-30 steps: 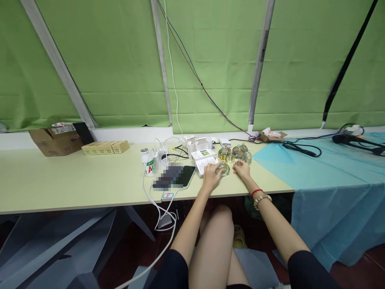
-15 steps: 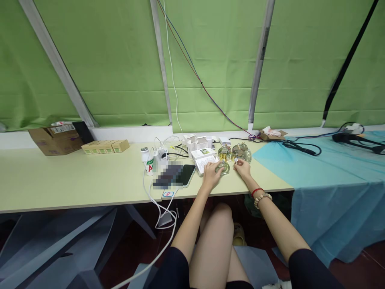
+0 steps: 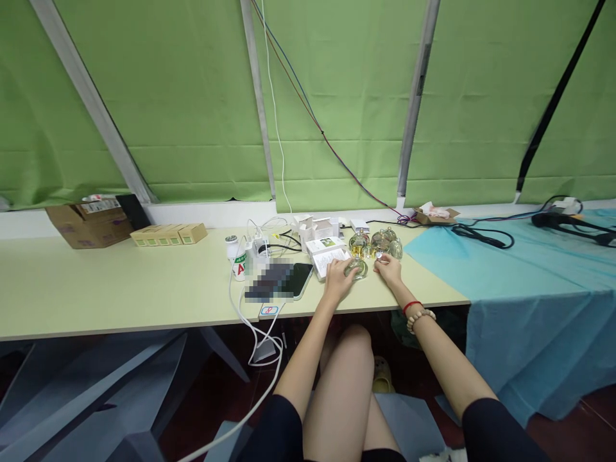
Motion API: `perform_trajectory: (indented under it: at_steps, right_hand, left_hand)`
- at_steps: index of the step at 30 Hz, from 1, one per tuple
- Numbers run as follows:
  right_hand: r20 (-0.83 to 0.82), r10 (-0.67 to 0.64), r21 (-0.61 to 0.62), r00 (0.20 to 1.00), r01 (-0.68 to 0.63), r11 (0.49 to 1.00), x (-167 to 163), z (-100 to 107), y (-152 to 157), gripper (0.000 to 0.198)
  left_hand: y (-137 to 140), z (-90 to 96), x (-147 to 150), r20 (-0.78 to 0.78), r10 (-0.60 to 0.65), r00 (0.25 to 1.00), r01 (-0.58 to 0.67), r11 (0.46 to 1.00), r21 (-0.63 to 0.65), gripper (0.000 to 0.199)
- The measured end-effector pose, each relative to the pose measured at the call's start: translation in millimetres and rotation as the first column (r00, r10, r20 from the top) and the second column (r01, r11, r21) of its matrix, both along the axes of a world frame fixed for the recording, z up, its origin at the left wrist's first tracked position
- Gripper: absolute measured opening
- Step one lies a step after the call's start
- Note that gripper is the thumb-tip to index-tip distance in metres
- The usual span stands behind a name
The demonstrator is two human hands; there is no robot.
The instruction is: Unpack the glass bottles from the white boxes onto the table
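My left hand (image 3: 339, 278) is closed round the side of a round clear glass perfume bottle (image 3: 357, 269), which rests on the pale yellow table. Just to the right, my right hand (image 3: 389, 269) pinches a small shiny cap (image 3: 379, 256) between thumb and fingers, apart from that bottle. Behind both hands stand several more glass bottles, one with yellow liquid (image 3: 359, 244) and a clear one (image 3: 396, 249) at the right of the group. An open printed booklet (image 3: 329, 255) lies beside my left hand.
Left of the booklet are a phone (image 3: 297, 280), a white can (image 3: 239, 266) and white chargers with cables (image 3: 260, 245). Farther left sit a row of small yellow boxes (image 3: 168, 234) and a cardboard box (image 3: 94, 224). A blue cloth (image 3: 510, 276) covers the right side, with black cable on it.
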State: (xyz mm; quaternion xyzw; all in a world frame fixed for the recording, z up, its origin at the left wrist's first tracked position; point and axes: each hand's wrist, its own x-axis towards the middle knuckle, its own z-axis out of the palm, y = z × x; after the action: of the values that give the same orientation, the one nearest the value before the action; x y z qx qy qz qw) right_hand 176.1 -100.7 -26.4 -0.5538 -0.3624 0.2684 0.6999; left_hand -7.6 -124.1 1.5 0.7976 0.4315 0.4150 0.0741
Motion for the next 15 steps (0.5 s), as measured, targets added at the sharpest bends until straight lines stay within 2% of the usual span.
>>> perform_trajectory:
  at_steps: [10,15]
  right_hand:
    - [0.013,-0.034,-0.028,0.999,0.034,0.999,2.8,-3.6,4.3,0.03]
    - [0.095,-0.028,-0.06,0.995,0.034,0.998,4.3,-5.9,7.1,0.027]
  left_hand:
    - [2.6,-2.0,0.3,0.007,-0.013,1.0,0.013,1.0,0.001,0.034]
    - [2.0,-1.9,0.2,0.013,-0.014,1.0,0.014,1.0,0.005,0.034]
